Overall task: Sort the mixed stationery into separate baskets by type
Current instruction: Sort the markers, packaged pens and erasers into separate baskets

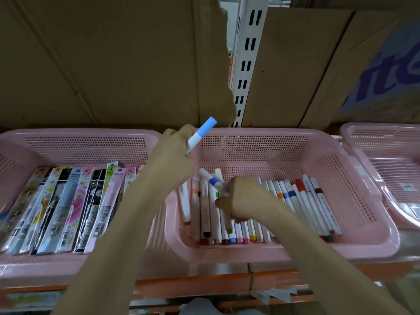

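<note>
My left hand (175,153) grips a white marker with a light blue cap (201,134), raised above the rim between two pink baskets, cap pointing up and right. My right hand (243,198) is inside the middle pink basket (354,178) and grips a white marker with a dark blue band (210,177), its tip angled up and left. Under that hand lie several white markers (304,201) with coloured caps and bands, in rough rows on the basket floor. The left pink basket (86,142) holds several flat packaged pens (68,208) side by side.
A third pink basket (386,151) at the right edge holds clear packets. The baskets stand on an orange shelf (204,285). Brown cardboard boxes (113,64) and a white slotted shelf upright (246,62) rise close behind the baskets.
</note>
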The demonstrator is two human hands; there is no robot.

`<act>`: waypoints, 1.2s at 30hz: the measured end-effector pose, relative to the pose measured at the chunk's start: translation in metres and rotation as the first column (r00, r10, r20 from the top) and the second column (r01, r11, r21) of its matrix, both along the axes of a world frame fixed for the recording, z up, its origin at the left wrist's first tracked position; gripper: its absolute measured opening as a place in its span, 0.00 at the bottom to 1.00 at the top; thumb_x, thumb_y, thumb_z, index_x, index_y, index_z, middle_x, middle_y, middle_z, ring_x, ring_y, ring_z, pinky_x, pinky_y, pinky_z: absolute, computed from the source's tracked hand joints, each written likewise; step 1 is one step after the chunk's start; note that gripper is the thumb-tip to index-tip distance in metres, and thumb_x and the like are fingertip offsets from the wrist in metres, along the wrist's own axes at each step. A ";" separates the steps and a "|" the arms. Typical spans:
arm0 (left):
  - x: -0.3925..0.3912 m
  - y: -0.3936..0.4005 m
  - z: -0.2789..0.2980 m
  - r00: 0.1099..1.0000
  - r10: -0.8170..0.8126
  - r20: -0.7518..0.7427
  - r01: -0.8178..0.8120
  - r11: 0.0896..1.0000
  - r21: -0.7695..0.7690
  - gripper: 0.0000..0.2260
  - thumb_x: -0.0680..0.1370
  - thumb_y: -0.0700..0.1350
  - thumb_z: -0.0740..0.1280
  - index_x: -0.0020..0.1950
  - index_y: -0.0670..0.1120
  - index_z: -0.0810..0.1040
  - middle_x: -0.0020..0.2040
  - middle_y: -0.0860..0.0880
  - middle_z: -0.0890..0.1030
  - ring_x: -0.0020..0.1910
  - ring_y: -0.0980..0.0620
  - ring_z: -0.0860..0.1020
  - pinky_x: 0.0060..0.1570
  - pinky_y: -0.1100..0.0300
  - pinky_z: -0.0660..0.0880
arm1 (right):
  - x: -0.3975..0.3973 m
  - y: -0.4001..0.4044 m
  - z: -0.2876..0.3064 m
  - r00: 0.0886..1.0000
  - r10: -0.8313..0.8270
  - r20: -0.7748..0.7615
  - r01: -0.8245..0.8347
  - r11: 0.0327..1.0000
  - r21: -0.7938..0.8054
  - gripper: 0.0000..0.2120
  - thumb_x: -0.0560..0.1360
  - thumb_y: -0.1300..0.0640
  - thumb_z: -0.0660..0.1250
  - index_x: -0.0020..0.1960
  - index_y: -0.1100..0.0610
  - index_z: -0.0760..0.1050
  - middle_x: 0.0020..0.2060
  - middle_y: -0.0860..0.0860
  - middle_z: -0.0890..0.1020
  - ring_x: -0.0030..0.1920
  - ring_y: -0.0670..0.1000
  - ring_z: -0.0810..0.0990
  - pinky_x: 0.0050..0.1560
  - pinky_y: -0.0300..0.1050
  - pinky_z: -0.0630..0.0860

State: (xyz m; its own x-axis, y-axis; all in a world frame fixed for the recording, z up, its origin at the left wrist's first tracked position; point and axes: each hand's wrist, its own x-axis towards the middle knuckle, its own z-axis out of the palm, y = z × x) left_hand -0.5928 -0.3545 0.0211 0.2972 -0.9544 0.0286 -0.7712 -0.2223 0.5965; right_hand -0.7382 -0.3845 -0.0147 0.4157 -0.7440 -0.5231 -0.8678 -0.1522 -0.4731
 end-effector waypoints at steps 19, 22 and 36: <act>-0.030 -0.031 -0.027 0.911 -0.383 0.154 0.280 0.847 0.452 0.18 0.76 0.33 0.62 0.64 0.47 0.70 0.47 0.48 0.73 0.44 0.49 0.73 0.40 0.59 0.69 | -0.056 -0.014 0.007 0.971 -0.237 0.027 0.236 0.971 0.038 0.04 0.78 0.61 0.59 0.44 0.58 0.70 0.34 0.55 0.83 0.25 0.46 0.76 0.29 0.38 0.73; -0.031 -0.028 -0.023 0.917 -0.379 0.128 0.297 0.859 0.416 0.18 0.76 0.33 0.62 0.64 0.48 0.71 0.43 0.51 0.72 0.41 0.52 0.73 0.37 0.61 0.70 | -0.053 -0.013 0.005 0.982 -0.191 0.008 0.191 0.982 0.010 0.05 0.78 0.59 0.59 0.46 0.58 0.72 0.38 0.54 0.83 0.28 0.46 0.78 0.32 0.40 0.75; 0.028 0.027 0.010 0.979 0.167 -0.119 -0.195 0.937 -0.289 0.10 0.79 0.52 0.60 0.58 0.52 0.73 0.37 0.49 0.76 0.36 0.49 0.74 0.34 0.57 0.67 | 0.034 -0.033 0.002 0.999 0.043 0.002 -0.041 0.980 -0.197 0.12 0.77 0.54 0.64 0.37 0.55 0.66 0.32 0.50 0.71 0.29 0.43 0.68 0.25 0.36 0.60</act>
State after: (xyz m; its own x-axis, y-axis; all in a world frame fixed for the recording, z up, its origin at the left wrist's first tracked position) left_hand -0.5645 -0.3275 0.0306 0.4788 -0.8362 0.2672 -0.6737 -0.1548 0.7226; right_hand -0.7044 -0.4177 -0.0128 0.4515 -0.8139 -0.3658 -0.8559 -0.2790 -0.4355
